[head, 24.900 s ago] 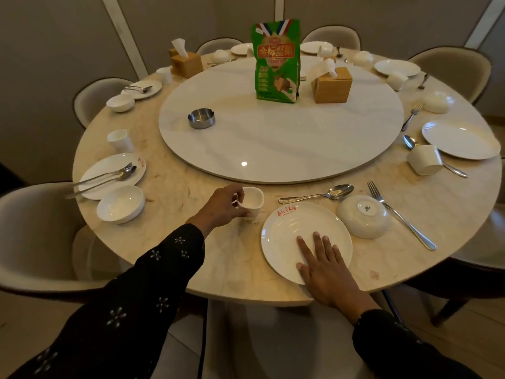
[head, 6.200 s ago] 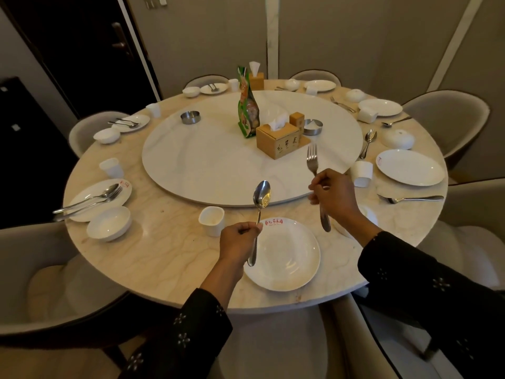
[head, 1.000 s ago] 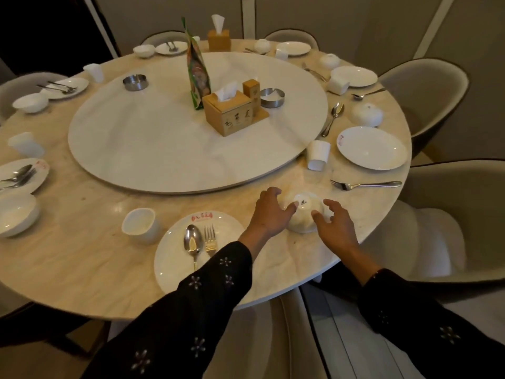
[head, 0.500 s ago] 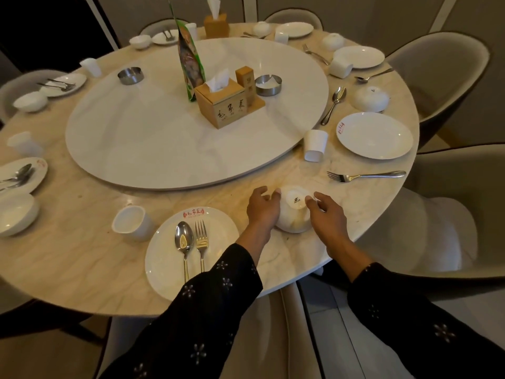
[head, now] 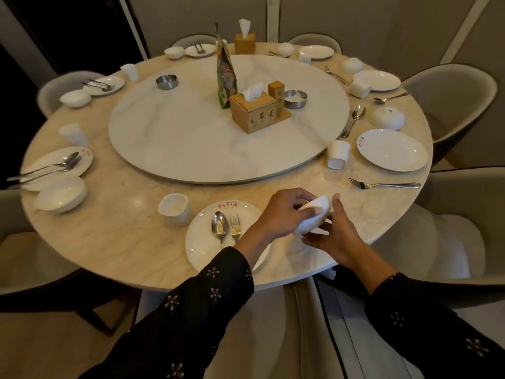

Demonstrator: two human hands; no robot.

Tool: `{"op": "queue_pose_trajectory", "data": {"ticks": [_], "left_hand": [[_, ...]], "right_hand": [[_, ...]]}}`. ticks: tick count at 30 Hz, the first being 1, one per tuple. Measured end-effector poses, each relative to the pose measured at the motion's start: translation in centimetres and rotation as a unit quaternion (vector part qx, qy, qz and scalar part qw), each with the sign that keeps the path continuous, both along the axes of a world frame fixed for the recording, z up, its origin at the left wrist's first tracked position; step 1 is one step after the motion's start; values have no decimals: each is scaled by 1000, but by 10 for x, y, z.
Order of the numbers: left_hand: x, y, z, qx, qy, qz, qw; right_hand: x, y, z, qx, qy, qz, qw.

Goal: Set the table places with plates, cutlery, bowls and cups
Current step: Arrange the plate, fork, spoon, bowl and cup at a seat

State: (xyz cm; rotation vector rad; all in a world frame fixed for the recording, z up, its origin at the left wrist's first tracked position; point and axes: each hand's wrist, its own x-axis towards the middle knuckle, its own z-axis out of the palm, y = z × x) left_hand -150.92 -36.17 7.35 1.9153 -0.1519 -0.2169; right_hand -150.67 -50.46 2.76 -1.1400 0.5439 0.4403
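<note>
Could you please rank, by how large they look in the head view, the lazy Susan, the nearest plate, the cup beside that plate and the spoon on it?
1. Lazy Susan
2. Nearest plate, partly covered by a sleeve
3. Cup
4. Spoon; longer than the cup is tall, but slimmer overall, so these two are close.

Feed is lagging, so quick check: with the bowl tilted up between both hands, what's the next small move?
Probably finish turning the bowl upright and set it right of the plate; the left hand and right hand hold it tilted off the table.
</note>
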Motion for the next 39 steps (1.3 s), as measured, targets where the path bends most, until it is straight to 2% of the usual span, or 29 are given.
{"op": "queue_pose_trajectory", "data": {"ticks": [2, 6, 8, 10, 11, 13, 15, 16, 18, 20, 23, 25, 28, 31, 35, 39], "left_hand": [[-15, 10, 10, 44, -45, -55, 996], [-45, 30, 19, 98, -103, -116, 983], [-58, 42, 19, 87, -148, -84, 982], [-64, 56, 19, 80, -189, 33, 978], [-67, 64, 18, 66, -178, 105, 976], [-72, 77, 20, 32, -67, 187, 980], [-76, 88, 19, -10, 63, 169, 983], [-79, 91, 17, -36, 100, 152, 983], [-87, 96, 13, -70, 118, 151, 979], [-93, 96, 6, -84, 125, 161, 975], [-98, 97, -8, -73, 132, 170, 974], [-97, 105, -18, -43, 109, 235, 965], [-96, 129, -34, 1, 82, 373, 924], [-99, 148, -51, 26, 107, 439, 892], [-106, 152, -80, 20, 161, 432, 887], [-112, 146, -93, -41, 157, 410, 898]], "right_hand": [[-11, 4, 6, 71, 13, 0, 997], [-34, 24, 21, 127, -5, -68, 990], [-46, 36, 29, 114, -29, -98, 988], [-56, 46, 36, 69, -45, -128, 988], [-60, 52, 40, 36, -47, -136, 989], [-67, 63, 47, -32, -63, -127, 989], [-71, 70, 48, -122, -85, -93, 985], [-70, 71, 48, -191, -100, -67, 974], [-70, 71, 45, -339, -136, -5, 931], [-69, 69, 38, -404, -152, 31, 901], [-64, 60, 26, -385, -129, 32, 913], [-59, 51, 18, -349, -96, 12, 932], [-46, 35, 5, -317, -64, -29, 946], [-34, 25, -6, -319, -49, -45, 946], [-24, 20, -20, -350, -32, -49, 935], [-19, 16, -30, -369, -35, -59, 927]]}}
